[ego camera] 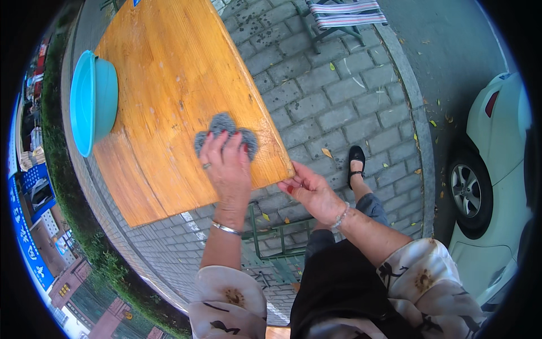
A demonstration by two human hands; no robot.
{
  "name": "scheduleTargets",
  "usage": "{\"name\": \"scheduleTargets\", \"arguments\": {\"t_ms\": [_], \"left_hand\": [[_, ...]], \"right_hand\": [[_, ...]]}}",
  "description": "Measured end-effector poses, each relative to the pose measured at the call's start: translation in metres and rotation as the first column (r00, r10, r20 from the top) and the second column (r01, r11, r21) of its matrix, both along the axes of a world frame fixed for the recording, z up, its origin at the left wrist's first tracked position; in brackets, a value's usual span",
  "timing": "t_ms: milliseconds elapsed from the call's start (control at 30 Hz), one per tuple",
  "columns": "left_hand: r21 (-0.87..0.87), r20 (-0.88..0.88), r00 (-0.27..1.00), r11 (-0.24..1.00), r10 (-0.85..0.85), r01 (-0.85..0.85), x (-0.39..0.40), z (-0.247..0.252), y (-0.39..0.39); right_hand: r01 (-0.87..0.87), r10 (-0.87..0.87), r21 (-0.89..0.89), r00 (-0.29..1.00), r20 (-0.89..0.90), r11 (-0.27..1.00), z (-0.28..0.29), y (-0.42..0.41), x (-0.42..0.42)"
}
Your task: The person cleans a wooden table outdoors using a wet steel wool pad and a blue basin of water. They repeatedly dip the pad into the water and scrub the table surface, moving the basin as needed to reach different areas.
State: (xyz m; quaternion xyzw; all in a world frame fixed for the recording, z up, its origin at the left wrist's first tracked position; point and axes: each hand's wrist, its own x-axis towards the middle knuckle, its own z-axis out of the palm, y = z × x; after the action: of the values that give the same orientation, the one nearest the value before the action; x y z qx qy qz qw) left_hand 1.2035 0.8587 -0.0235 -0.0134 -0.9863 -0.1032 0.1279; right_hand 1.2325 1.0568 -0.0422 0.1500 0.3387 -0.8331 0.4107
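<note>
My left hand [226, 165] lies palm down over a fuzzy grey cleaning cloth [222, 123], pressed against the top of a wooden table [169, 76]. Parts of the cloth bulge out beyond the fingertips, and the rest is hidden under the hand. At the table's near right corner, my right hand [317, 197] takes hold of the edge, its fingers partly out of sight. The varnished tabletop has worn, pale marks and a wet-looking shine near that corner. A light-blue plastic basin [106, 93] stands at the table's left edge; its contents cannot be seen.
A folding stool with a striped seat [347, 15] stands on the grey brick paving [313, 97]. Green metal frames [279, 237] are below my arms. A pale car [495, 169] is beyond the kerb [417, 127] on the right. A hedge [80, 203] runs along the left.
</note>
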Motion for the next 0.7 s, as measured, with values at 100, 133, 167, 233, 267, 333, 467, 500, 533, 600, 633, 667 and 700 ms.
{"name": "scheduleTargets", "arguments": {"t_ms": [100, 133, 167, 233, 267, 333, 467, 500, 533, 600, 633, 667, 700], "left_hand": [[-0.081, -0.021, 0.986, 0.983, 0.165, -0.167, -0.014, -0.007, -0.021], [-0.106, -0.024, 0.975, 0.970, 0.219, -0.220, -0.015, -0.008, -0.019], [-0.060, -0.024, 0.992, 0.991, 0.122, -0.123, -0.014, -0.009, 0.006], [-0.003, -0.024, 0.999, 0.999, -0.042, 0.042, 0.008, 0.002, 0.064], [0.009, -0.021, 0.996, 0.997, -0.082, 0.082, 0.006, 0.000, 0.060], [0.020, -0.011, 0.988, 0.988, -0.154, 0.154, -0.006, -0.002, 0.036], [0.013, -0.032, 0.992, 0.993, 0.120, -0.120, -0.045, -0.001, -0.013], [0.022, -0.018, 0.988, 0.988, 0.151, -0.151, -0.048, 0.001, -0.009], [0.003, 0.003, 0.998, 0.998, 0.067, -0.067, -0.037, 0.004, 0.004], [0.035, 0.071, 0.995, 0.997, -0.065, 0.063, 0.004, 0.009, 0.040], [0.090, 0.114, 0.987, 0.990, -0.116, 0.106, 0.022, 0.009, 0.051], [0.096, 0.135, 0.978, 0.985, -0.159, 0.146, 0.031, 0.008, 0.049], [0.096, 0.159, 0.967, 0.978, -0.200, 0.186, 0.039, 0.009, 0.042]], "right_hand": [[0.005, -0.005, 0.002, 0.999, -0.032, 1.000, 0.004, -0.004, -0.003], [-0.003, 0.003, 0.005, 0.999, -0.038, 1.000, 0.003, -0.005, 0.000], [0.002, -0.001, 0.024, 0.999, -0.050, 1.000, -0.002, -0.004, 0.002], [-0.011, 0.011, 0.020, 0.999, -0.047, 1.000, -0.010, -0.006, 0.010], [-0.011, 0.011, 0.025, 0.999, -0.034, 1.000, -0.016, -0.001, 0.013], [0.009, -0.009, -0.018, 1.000, 0.000, 1.000, -0.015, 0.001, 0.014], [0.076, -0.066, -0.136, 0.995, 0.078, 0.988, -0.005, 0.001, -0.001], [0.086, -0.070, -0.157, 0.992, 0.102, 0.984, -0.006, 0.000, -0.002], [0.126, -0.087, -0.249, 0.983, 0.161, 0.960, -0.005, 0.004, -0.002], [0.210, -0.095, -0.421, 0.956, 0.278, 0.882, 0.001, 0.009, -0.005], [0.217, -0.092, -0.429, 0.952, 0.292, 0.877, -0.001, 0.010, -0.003], [0.223, -0.092, -0.431, 0.948, 0.304, 0.874, -0.004, 0.012, 0.000], [0.231, -0.089, -0.439, 0.943, 0.320, 0.868, -0.005, 0.012, 0.000]]}}
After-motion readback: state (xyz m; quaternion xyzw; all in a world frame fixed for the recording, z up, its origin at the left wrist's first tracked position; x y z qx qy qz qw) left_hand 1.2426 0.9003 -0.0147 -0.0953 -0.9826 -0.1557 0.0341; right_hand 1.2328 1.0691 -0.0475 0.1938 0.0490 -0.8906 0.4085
